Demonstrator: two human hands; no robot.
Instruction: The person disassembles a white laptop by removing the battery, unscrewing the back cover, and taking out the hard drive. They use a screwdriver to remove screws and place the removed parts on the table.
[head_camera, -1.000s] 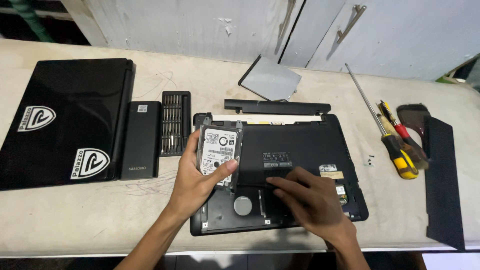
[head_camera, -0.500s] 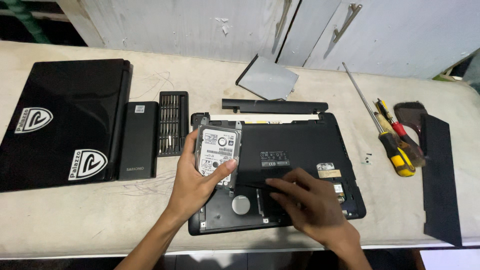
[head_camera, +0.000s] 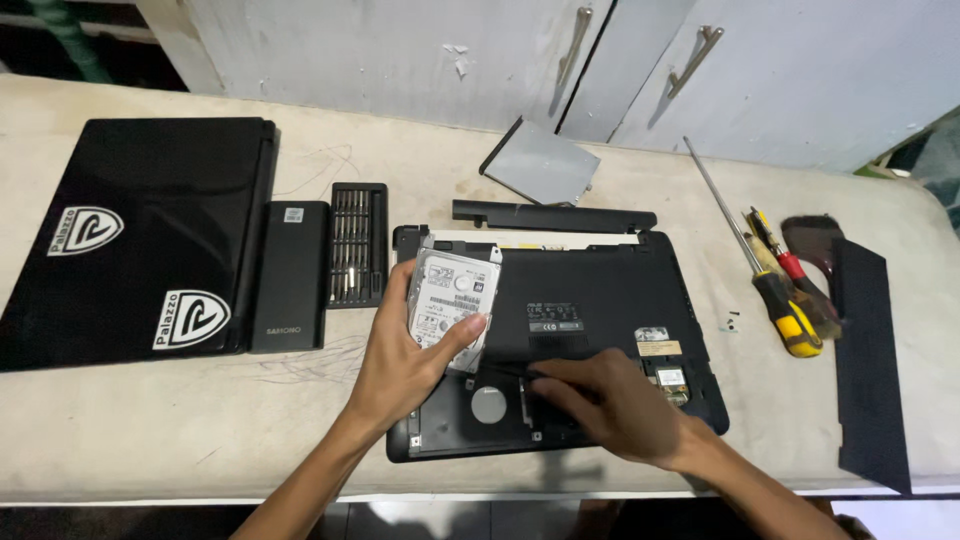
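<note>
A pale, worn tabletop (head_camera: 150, 430) carries everything here. Largest on it is a closed black laptop with two white shield stickers (head_camera: 130, 250) at the far left, and at centre an upturned black laptop base with its bottom cover off (head_camera: 600, 310). Over the open bay at that base's left side the left hand (head_camera: 405, 355) grips a flat silver hard drive with a white label (head_camera: 455, 300), thumb across its lower edge and fingers wrapped behind the left side; the drive is tilted, its upper end over the metal frame of the bay. The right hand (head_camera: 615, 400) lies on the lower middle of the base, fingers bent and pressed down together, pointing left toward the bay; whether they pinch anything cannot be told.

A long black plastic panel (head_camera: 870, 360) lies at the far right. A grey rectangular metal tray (head_camera: 545, 165) sits behind the base, with a slim black battery bar (head_camera: 555, 215) between them. Left of the base are a black rectangular box (head_camera: 290, 275) and an open black case of screwdriver bits (head_camera: 358, 243). Right of it lie a yellow-and-black handled screwdriver (head_camera: 785, 310) and a red-handled screwdriver (head_camera: 780, 255), close together.

The right hand hides part of the open compartment, and both forearms are cut off by the lower edge
</note>
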